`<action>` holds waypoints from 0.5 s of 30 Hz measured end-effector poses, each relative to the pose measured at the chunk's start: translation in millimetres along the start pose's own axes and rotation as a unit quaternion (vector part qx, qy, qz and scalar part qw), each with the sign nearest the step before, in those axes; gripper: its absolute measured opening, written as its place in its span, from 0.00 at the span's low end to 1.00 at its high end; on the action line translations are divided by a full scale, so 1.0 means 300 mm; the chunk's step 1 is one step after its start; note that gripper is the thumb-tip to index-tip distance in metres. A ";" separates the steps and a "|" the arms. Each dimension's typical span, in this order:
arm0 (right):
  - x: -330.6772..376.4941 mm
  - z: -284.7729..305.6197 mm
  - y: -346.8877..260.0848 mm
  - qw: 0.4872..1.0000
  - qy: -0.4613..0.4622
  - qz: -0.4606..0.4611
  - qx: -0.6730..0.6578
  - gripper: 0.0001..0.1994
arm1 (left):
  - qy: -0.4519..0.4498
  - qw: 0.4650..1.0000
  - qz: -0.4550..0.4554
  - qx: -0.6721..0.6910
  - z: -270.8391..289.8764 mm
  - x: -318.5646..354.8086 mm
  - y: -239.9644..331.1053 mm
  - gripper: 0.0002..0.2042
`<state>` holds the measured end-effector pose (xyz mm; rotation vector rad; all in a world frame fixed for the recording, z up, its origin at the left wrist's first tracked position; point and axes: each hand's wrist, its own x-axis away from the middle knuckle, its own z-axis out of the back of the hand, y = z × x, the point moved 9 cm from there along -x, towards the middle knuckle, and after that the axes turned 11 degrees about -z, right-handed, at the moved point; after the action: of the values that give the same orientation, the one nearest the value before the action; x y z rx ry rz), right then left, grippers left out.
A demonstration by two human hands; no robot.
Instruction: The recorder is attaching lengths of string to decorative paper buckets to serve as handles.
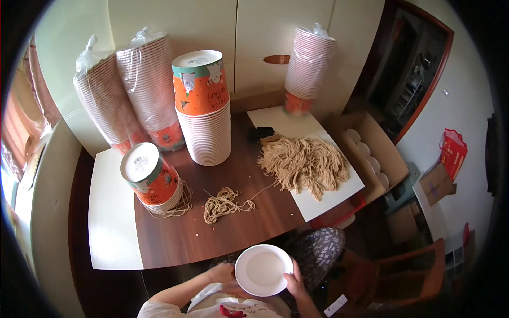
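A white-lined paper bucket [265,269] is tilted at my lap, just off the table's near edge, and its open mouth faces up. My right hand [295,282] grips its right side, thumb over the rim. Against the left wall of the bucket my left hand [225,272] is curled; its fingertips are hidden, and I cannot make out what they hold. A tangle of tan cords [225,205] lies on the table ahead. Left of it stands a short stack of upside-down orange printed buckets [154,183], with cords hanging around its lower rims.
A tall stack of upturned buckets [205,132] rises mid-table. Bagged bucket stacks [146,85] stand back left, another bagged stack [310,63] back right. A large tan cord heap [305,164] covers the right panel beside a black bundle [261,133]. An open cardboard box [395,168] and wooden chair [432,270] are right.
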<state>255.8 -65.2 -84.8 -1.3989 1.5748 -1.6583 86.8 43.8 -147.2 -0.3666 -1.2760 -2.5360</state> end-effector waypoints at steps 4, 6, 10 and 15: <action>-0.029 0.001 0.060 0.999 -0.026 0.006 0.039 0.31 | 0.082 0.991 -0.042 -0.092 0.293 0.047 0.124 0.12; -0.045 0.021 0.071 0.999 -0.022 0.004 0.027 0.30 | 0.176 0.976 -0.012 -0.128 0.499 0.049 0.213 0.11; -0.067 0.010 0.029 0.999 -0.032 -0.012 0.025 0.29 | 0.365 0.895 -0.054 -0.250 0.724 -0.040 0.250 0.05; -0.055 0.049 -0.026 0.998 0.021 0.047 0.028 0.31 | 0.327 0.866 -0.114 -0.361 0.745 -0.211 0.250 0.08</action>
<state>277.3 -56.1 -86.0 -1.2504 1.5791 -1.6721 194.5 190.4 15.6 0.5171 -0.1008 -2.8540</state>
